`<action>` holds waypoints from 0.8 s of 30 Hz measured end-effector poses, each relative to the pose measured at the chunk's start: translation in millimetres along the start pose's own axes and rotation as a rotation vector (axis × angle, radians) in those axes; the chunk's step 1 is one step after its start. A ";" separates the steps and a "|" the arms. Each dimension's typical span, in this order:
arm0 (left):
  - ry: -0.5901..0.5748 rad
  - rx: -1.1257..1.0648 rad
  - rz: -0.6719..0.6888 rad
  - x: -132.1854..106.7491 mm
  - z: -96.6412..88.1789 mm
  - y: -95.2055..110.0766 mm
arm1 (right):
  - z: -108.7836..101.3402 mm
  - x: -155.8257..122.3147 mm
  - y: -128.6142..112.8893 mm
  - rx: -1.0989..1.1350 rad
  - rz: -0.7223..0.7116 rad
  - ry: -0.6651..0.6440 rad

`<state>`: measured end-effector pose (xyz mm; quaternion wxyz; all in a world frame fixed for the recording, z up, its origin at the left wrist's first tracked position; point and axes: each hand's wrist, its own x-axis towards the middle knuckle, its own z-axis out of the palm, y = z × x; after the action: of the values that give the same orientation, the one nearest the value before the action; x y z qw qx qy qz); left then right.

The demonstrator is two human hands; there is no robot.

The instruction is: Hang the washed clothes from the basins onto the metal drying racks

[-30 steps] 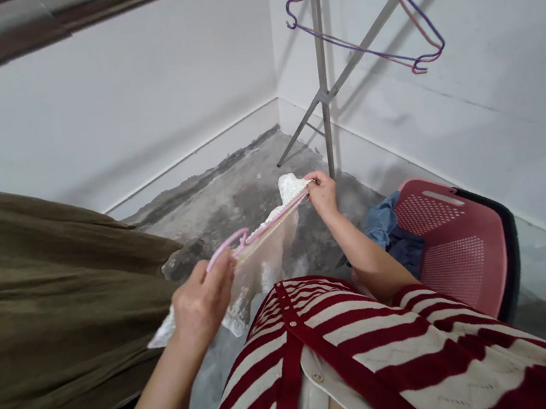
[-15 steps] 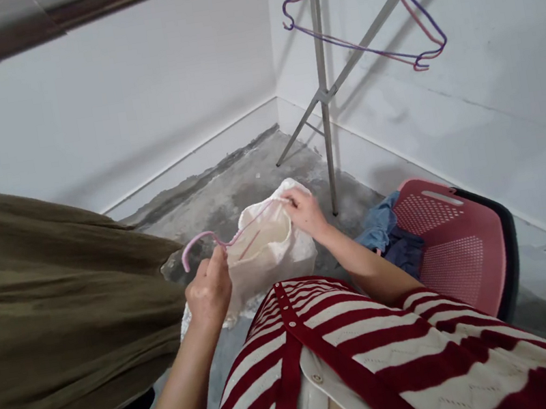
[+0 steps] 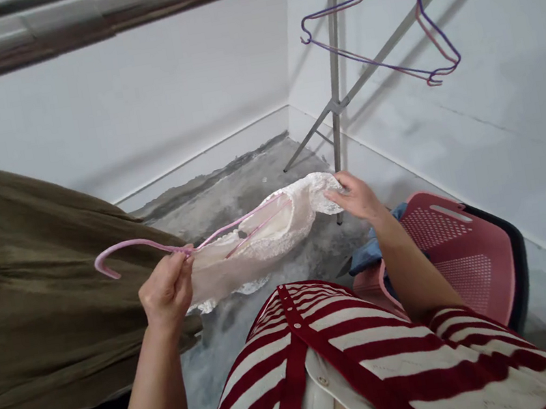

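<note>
My left hand [image 3: 168, 287] is closed round the neck of a pink clothes hanger [image 3: 128, 244], whose hook points off to the left. One arm of the hanger runs inside a white lace-trimmed garment [image 3: 278, 238], showing through its neck opening. At the garment's right end, my right hand [image 3: 357, 196] pinches the lacy shoulder or sleeve and holds it out taut. The cloth hangs between both hands above the grey floor, and its lower part is partly hidden behind my striped top.
A metal rack bar [image 3: 133, 9] crosses the top, with thin legs [image 3: 335, 70] at the corner. Purple and red hangers [image 3: 380, 28] hang at the upper right. An olive garment [image 3: 48, 288] hangs at left. The pink basket [image 3: 460, 258] at right holds blue clothes [image 3: 365, 255].
My hands have moved apart: the left goes left with the hanger, the right goes right with the garment's edge. The garment is now stretched out lengthwise along the hanger.
</note>
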<state>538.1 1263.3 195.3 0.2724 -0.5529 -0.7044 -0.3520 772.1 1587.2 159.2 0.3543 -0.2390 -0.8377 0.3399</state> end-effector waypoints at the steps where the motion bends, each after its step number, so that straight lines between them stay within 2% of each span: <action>1: -0.008 0.007 -0.007 1.0 -0.1 -0.4 | -4.0 0.2 -6.2 -0.026 -0.097 -0.020; 3: -0.038 0.027 0.005 3.0 1.7 -0.6 | -9.7 2.9 -20.7 -0.085 -0.268 -0.070; 6: -0.082 0.059 0.060 6.6 5.8 0.3 | -8.9 10.2 -37.5 -0.181 -0.398 -0.184; 12: -0.153 0.097 0.079 6.4 10.7 3.9 | 9.8 12.1 -51.1 -0.168 -0.534 -0.392; 16: -0.145 0.047 0.111 2.8 15.9 8.0 | 22.1 8.2 -63.5 -0.177 -0.559 -0.484; 18: -0.167 0.015 0.081 3.6 12.7 7.5 | 24.2 8.2 -66.2 -0.147 -0.526 -0.459; 20: -0.223 0.007 0.002 4.8 2.8 2.1 | 20.0 9.2 -64.3 -0.111 -0.474 -0.371; 24: -0.264 -0.047 -0.256 -1.9 -22.9 -23.7 | -4.8 11.0 -49.9 -0.109 -0.358 -0.187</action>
<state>515.4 1240.6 203.1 0.1173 -0.5062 -0.7904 -0.3245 760.8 1563.5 203.3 0.3164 -0.0723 -0.9132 0.2463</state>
